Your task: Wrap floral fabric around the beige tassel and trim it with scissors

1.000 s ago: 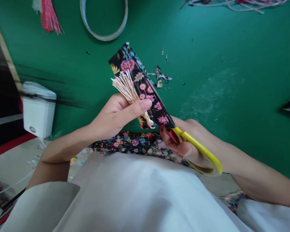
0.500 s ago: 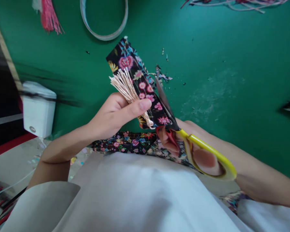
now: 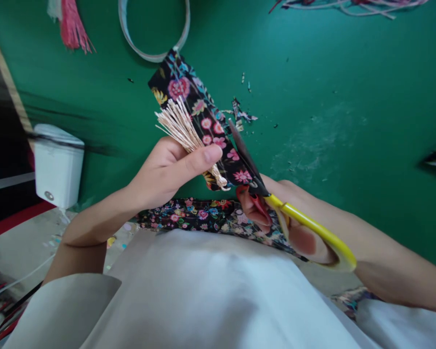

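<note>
My left hand [image 3: 170,169] is closed on a strip of black floral fabric [image 3: 199,111], with a cream tassel [image 3: 183,131] pinched flat on it under my thumb. The strip slants up and away to the left. My right hand [image 3: 303,237] has its fingers through the red and yellow handles of a pair of scissors [image 3: 301,213]. Their dark blades lie along the strip's right edge, pointing up and left. Part of my right hand is hidden behind the handles.
Fabric scraps [image 3: 241,114] lie on the green table [image 3: 349,63] past the blades. A roll of tape [image 3: 152,55], a pink tassel [image 3: 74,29] and tangled cords [image 3: 349,6] are at the back. A white box-shaped device [image 3: 58,167] stands left; more floral fabric [image 3: 192,213] lies by my lap.
My left hand has shifted slightly left with the strip and tassel, so the strip's far end now overlaps the tape roll. The scissor blades sit a little closer together.
</note>
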The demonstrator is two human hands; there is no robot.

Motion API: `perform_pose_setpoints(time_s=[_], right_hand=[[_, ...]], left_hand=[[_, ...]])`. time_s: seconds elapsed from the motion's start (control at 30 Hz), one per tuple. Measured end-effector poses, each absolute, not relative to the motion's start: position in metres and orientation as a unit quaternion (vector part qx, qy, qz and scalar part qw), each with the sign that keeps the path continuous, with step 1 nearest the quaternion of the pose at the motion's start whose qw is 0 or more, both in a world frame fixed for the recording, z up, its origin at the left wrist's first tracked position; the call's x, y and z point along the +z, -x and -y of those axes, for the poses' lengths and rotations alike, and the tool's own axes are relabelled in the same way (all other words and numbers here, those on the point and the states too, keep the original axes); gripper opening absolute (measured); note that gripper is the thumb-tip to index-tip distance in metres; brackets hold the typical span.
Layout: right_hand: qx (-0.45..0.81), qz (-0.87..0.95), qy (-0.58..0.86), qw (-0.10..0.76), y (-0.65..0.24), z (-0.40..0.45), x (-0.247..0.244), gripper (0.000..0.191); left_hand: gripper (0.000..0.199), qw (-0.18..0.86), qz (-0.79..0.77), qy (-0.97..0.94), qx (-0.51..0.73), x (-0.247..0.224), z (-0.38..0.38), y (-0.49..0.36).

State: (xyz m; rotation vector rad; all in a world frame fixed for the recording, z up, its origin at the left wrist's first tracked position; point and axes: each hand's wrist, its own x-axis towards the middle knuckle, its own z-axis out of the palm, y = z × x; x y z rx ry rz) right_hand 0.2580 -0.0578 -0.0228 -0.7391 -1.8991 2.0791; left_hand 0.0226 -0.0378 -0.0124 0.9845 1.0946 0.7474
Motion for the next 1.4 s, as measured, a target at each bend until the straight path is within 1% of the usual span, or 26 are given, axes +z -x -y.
perform_pose_setpoints(time_s=[0.17, 0.37, 0.53, 0.67, 0.87, 1.23, 1.4], right_hand=[[0.737, 0.607, 0.280, 0.102, -0.2556, 0.0532, -0.0176, 0.073], [0.720, 0.625, 0.281, 0.110, -0.2524, 0.0515, -0.0198, 0.068], [0.705, 0.630, 0.312, 0.094, -0.2518, 0.0519, -0.0155, 0.071], [0.704, 0.626, 0.323, 0.091, -0.2519, 0.0524, -0.0127, 0.072], [0.713, 0.627, 0.299, 0.096, -0.2548, 0.0519, -0.0176, 0.067], [0.725, 0.618, 0.292, 0.089, -0.2533, 0.0498, -0.0178, 0.066], [0.734, 0.611, 0.280, 0.100, -0.2541, 0.0501, -0.0197, 0.065]], left_hand=[[0.038, 0.683, -0.485, -0.436, 0.328, -0.0130, 0.0389, -0.0223], [0.030, 0.700, -0.470, -0.431, 0.320, -0.0110, 0.0386, -0.0250], [0.023, 0.707, -0.468, -0.419, 0.325, -0.0090, 0.0377, -0.0263], [0.030, 0.703, -0.476, -0.418, 0.322, -0.0109, 0.0385, -0.0243], [0.035, 0.698, -0.483, -0.424, 0.316, -0.0088, 0.0371, -0.0247], [0.033, 0.702, -0.483, -0.427, 0.302, -0.0085, 0.0376, -0.0251], [0.038, 0.690, -0.497, -0.437, 0.293, -0.0101, 0.0386, -0.0215]])
